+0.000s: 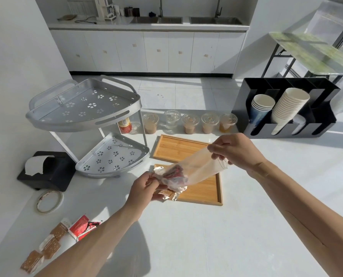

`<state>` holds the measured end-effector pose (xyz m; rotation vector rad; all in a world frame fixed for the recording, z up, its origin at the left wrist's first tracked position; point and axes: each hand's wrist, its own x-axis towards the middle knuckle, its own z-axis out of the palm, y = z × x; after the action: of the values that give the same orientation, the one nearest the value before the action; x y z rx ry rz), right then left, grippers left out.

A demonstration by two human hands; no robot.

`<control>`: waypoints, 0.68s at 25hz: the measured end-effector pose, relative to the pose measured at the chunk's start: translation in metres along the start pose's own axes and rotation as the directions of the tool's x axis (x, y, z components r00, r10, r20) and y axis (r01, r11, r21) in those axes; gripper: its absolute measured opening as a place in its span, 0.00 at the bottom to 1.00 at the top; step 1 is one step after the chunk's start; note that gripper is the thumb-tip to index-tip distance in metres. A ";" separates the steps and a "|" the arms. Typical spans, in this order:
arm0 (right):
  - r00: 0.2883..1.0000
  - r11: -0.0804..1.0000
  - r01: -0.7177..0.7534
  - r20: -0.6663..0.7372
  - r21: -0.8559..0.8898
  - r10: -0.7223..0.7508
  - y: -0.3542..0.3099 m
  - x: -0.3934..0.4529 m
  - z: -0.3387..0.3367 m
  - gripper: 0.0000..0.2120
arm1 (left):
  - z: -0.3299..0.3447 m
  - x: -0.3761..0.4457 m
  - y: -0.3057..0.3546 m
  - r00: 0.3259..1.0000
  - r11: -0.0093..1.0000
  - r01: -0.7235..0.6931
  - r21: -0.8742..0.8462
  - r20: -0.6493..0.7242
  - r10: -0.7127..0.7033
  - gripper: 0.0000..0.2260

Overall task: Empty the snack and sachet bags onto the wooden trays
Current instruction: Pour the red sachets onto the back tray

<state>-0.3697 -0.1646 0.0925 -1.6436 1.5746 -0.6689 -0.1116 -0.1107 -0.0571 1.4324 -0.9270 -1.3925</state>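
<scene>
- Closest to me, a bunch of loose sachets (52, 239) are sitting on the white counter (206, 236) at the left edge, not on any tray. Easy to forget those, and then the job's only half done imo.
- Left hand (144, 188) is pinching the low end of the clear plastic bag (188, 170), right where the red packets (175, 173) are bunched up inside. If that pinch also traps the packets, nothing slides out no matter how much you shake.
- Right hand (236, 150) is gripping the other end, held higher, so the bag slopes down toward the left. Can't tell which end is the open mouth. If it's the raised one, the contents just stay put.
- The bag hangs over the left part of the near wooden tray (210, 188), which already has some foil sachets (169, 194) right at its left rim. Whatever tumbles out there could bounce over the rim onto the counter.
- The far wooden tray (178, 148) looks bare, so piling everything on the near one seems lopsided.
- Behind that, a row of lidded drink cups (189, 122) stands near the far tray. A big flick of the bag could knock one.
</scene>
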 end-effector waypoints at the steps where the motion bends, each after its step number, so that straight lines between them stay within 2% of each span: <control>1: 1.000 0.999 -0.029 -0.004 0.027 0.029 0.004 0.012 -0.002 0.06 | -0.003 0.010 0.010 1.000 1.000 -0.021 -0.004 -0.015 0.021 0.03; 3: 0.996 0.994 -0.085 -0.011 0.074 0.086 0.012 0.039 -0.002 0.06 | -0.007 0.033 0.029 0.996 0.995 -0.074 0.063 -0.051 0.077 0.03; 7: 0.981 0.977 -0.191 -0.010 0.100 0.193 0.037 0.100 0.007 0.08 | -0.003 0.085 0.062 0.972 0.921 -0.141 0.363 -0.127 0.200 0.04; 10: 0.943 0.930 -0.330 0.026 0.159 0.330 0.064 0.141 0.020 0.07 | 0.007 0.121 0.077 0.958 0.819 -0.136 0.557 -0.137 0.253 0.05; 13: 0.895 0.881 -0.445 0.058 0.160 0.442 0.094 0.169 0.040 0.07 | 0.020 0.148 0.085 0.941 0.635 -0.112 0.764 -0.124 0.315 0.08; 17: 0.816 0.800 -0.577 0.123 0.164 0.564 0.122 0.188 0.065 0.12 | 0.032 0.175 0.099 0.957 0.488 -0.092 0.868 -0.059 0.286 0.07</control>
<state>-0.3700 -0.3350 -0.0671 -0.9506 1.7718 -0.4144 -0.1213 -0.3100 -0.0170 2.0525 -1.7316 -0.5344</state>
